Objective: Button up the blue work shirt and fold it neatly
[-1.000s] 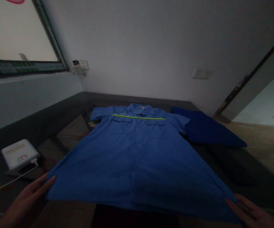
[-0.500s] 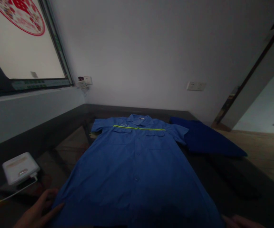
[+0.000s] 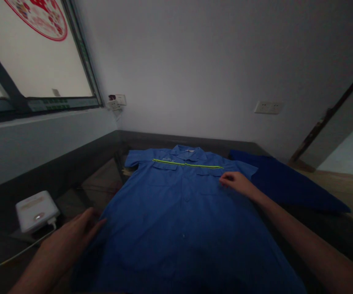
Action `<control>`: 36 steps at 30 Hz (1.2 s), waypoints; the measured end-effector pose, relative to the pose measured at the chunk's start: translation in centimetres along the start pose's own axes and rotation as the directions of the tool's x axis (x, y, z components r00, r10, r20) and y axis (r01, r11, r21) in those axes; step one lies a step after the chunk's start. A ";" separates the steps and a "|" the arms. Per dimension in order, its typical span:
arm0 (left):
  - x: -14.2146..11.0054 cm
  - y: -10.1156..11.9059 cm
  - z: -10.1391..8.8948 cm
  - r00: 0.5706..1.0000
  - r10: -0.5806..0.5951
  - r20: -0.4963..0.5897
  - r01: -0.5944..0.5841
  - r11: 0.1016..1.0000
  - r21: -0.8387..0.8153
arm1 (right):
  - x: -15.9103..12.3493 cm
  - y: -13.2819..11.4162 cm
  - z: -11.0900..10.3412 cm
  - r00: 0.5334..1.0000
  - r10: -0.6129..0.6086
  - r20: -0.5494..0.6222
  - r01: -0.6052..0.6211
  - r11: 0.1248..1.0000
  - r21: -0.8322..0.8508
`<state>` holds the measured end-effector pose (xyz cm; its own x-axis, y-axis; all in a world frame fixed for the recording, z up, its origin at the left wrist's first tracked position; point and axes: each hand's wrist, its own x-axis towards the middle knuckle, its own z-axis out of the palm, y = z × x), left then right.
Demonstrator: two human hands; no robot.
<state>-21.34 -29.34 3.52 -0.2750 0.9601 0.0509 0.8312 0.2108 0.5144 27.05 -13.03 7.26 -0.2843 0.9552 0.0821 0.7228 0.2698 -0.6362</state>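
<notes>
A blue short-sleeved work shirt lies spread face up, buttoned, with its collar toward the wall and a yellow-green stripe across the chest. My left hand is at the shirt's left side edge, thumb and fingers apart, and I cannot tell whether it touches the cloth. Over the chest pocket on the right side is my right hand, its fingers curled together with nothing visible in them. The shirt's lower hem is in shadow at the bottom of the view.
A darker blue folded cloth lies right of the shirt, partly under its sleeve. To the left a white box-shaped device with a cable sits on the dark glossy table. Wall sockets and a window are behind.
My right hand has moved from the shirt's lower right corner up to the chest pocket. My left hand has slid up along the left edge. The view has shifted slightly.
</notes>
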 end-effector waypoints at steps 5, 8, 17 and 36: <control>8.5 8.9 1.9 0.897 0.442 0.026 -0.442 0.897 0.002 | 8.8 -1.0 5.1 0.990 -0.074 -0.117 0.045 0.972 -0.231; 14.5 11.2 5.7 0.812 0.573 0.112 -0.579 0.815 0.025 | 12.1 -1.9 7.2 0.990 -0.073 -0.121 0.032 0.950 -0.310; 27.1 9.8 11.4 0.874 0.486 -0.010 -0.466 0.842 0.273 | 17.5 1.4 5.2 0.985 0.009 -0.172 -0.078 0.912 -0.403; 31.1 5.7 12.1 0.953 0.280 0.119 -0.304 0.885 0.351 | 19.6 6.1 10.5 0.981 0.081 -0.174 -0.164 0.829 -0.535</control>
<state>-19.33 3.95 -2.36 0.0284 0.9954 0.0910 0.9894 -0.0409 0.1391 19.31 6.06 -3.04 -0.1106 0.9806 0.1621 0.9825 0.1325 -0.1309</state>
